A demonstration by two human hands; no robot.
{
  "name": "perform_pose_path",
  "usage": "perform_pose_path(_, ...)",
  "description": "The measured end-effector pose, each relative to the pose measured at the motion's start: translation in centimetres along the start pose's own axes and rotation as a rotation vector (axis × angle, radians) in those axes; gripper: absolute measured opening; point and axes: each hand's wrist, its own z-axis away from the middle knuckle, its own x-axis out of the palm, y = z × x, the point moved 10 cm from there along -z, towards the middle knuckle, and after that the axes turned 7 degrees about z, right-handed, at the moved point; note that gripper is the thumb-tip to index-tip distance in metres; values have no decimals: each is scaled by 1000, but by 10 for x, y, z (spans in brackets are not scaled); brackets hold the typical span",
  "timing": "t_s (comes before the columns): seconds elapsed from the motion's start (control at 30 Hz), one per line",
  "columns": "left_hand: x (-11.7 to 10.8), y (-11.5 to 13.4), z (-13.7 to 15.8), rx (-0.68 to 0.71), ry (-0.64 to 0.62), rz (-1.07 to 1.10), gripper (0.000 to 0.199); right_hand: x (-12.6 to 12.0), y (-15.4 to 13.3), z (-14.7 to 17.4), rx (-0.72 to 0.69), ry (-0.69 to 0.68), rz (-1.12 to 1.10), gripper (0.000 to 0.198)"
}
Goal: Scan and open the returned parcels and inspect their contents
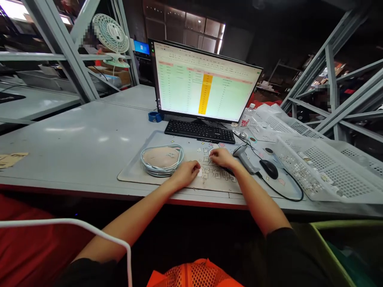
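Coiled cable (pixel 157 173) just beside left hand (pixel 187 174), farther from right hand (pixel 222 157) (hands curled; cannot tell if gripping).

One keyboard (pixel 199 131), directly behind it one monitor (pixel 182 85), in front two hands (pixel 186 173), one cable coil (pixel 160 172), one scanner (pixel 245 160), one mouse (pixel 269 169), to its left one blue roll (pixel 154 116), to its right one bottle (pixel 246 116)

Metal racking (pixel 61 48), a handheld scanner (pixel 247 161) and plastic baskets (pixel 359 185) suggest a warehouse.
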Motion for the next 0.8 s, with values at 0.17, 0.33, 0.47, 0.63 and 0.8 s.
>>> perform_pose_path(0.17, -3, 0, 2, 12, 75, -109, 25, -23, 25, -67, 143, 143, 208, 30)
perform_pose_path(0.33, 1, 7, 9, 46, 65, -234, 25, -7, 22, -93, 157, 122, 309, 33)
perform_pose_path(0.47, 8, 11, 10, 156, -58, -286, 37, -9, 21, -92, 171, 83, 328, 23)
perform_pose_path(0.63, 4, 14, 14, 364, -189, -215, 48, -32, 8, -48, 140, 160, 256, 17)
perform_pose_path(0.8, -30, 34, 43, 434, 58, 34, 33, -23, -22, 59, -163, 151, -620, 18)
